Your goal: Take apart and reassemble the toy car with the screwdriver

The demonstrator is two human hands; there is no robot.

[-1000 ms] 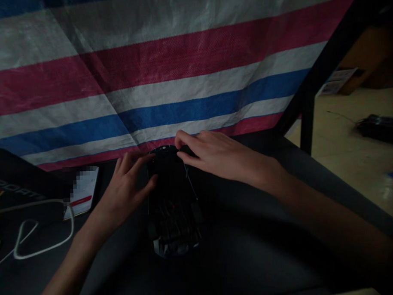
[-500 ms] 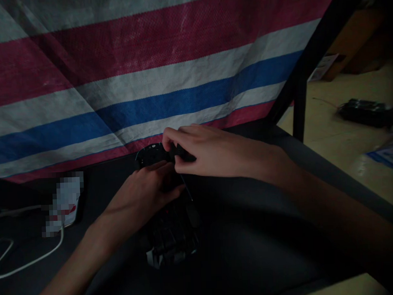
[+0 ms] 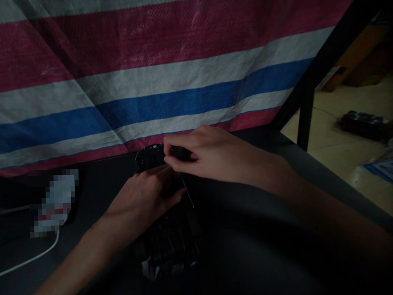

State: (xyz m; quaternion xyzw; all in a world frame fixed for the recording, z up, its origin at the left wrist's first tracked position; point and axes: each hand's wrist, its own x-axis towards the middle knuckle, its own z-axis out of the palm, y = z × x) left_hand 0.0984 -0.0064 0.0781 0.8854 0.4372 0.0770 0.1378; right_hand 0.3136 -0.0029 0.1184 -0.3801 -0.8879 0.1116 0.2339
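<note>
On the bench (image 3: 243, 202), near the striped sheet (image 3: 149, 97), a dark model car (image 3: 172, 241) lies seemingly underside up, its far end toward the sheet. The left hand (image 3: 146, 190) now reaches across its middle, whereas a second ago it was at the left edge; its fingertips are hidden, so I cannot tell whether it grips. The right hand (image 3: 203, 153) now has thumb and fingers closed around a dark ribbed piece (image 3: 181, 153), perhaps a wheel, at the far right corner. Work seems centred there, the left hand probably steadying the body
</note>
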